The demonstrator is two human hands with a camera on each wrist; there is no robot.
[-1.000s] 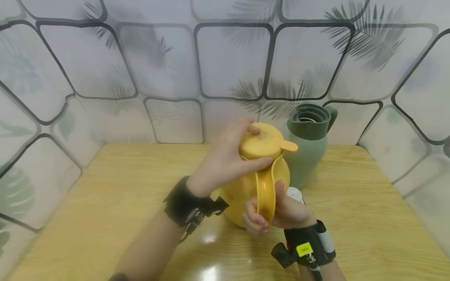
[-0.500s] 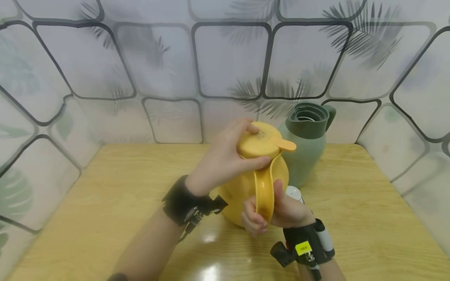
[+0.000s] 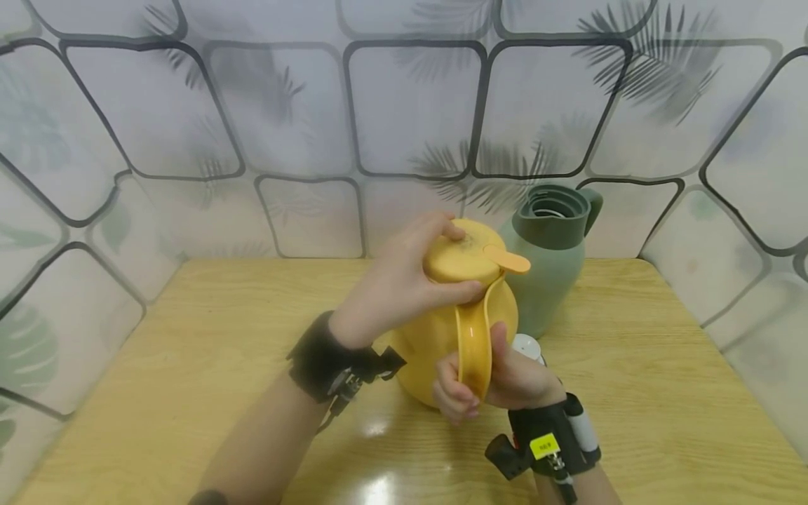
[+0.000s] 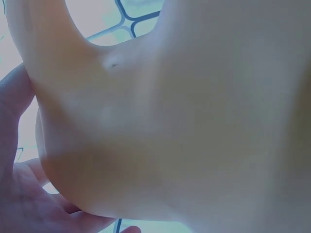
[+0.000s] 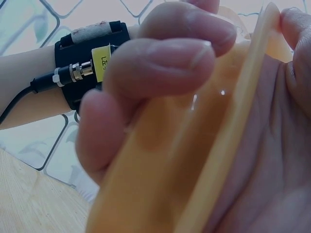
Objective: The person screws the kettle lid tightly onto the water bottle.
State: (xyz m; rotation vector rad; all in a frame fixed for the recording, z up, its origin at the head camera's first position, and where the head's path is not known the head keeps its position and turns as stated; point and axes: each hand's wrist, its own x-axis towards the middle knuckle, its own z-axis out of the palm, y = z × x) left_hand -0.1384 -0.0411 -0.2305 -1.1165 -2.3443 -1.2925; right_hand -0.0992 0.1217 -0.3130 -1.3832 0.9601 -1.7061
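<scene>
A yellow thermos jug stands on the table in the middle of the head view. My left hand grips its round yellow lid, fingers over the far side and thumb along the near edge. An orange-yellow tab sticks out from the lid to the right. Lower down, my right hand has its fingers curled round the jug's handle. The right wrist view shows those fingers close up on the handle. Yellowish jug body fills most of the left wrist view, beside my left hand.
Behind the yellow jug, to its right, stands a green jug with a dark green collar and handle, its top uncovered. A small white round object is partly hidden behind my right hand. A patterned wall borders the wooden table.
Both hands keep their holds on the yellow jug. My left hand and wrist have shifted very slightly left; the green jug stays where it was.
</scene>
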